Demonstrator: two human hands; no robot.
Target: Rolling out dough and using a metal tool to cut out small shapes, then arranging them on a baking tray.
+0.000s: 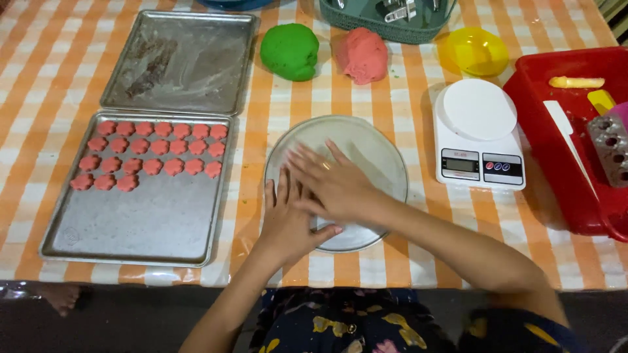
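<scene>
A round metal plate [366,140] lies on the checked table in front of me. My right hand [330,180] lies flat on the plate's near left part, fingers spread and pointing left. My left hand [286,219] rests palm down at the plate's near left rim, partly under the right hand. Whatever is beneath the palms is hidden. Beyond the plate sit a green dough ball [290,51] and a pink dough ball [362,55].
Left of the plate, a metal baking tray [144,222] carries several pink flower-shaped dough pieces [152,153]; a bare floured tray [180,62] lies behind it. A white kitchen scale [479,134], yellow bowl [476,51], red bin [556,170] with tools and teal basket [386,26] stand right and back.
</scene>
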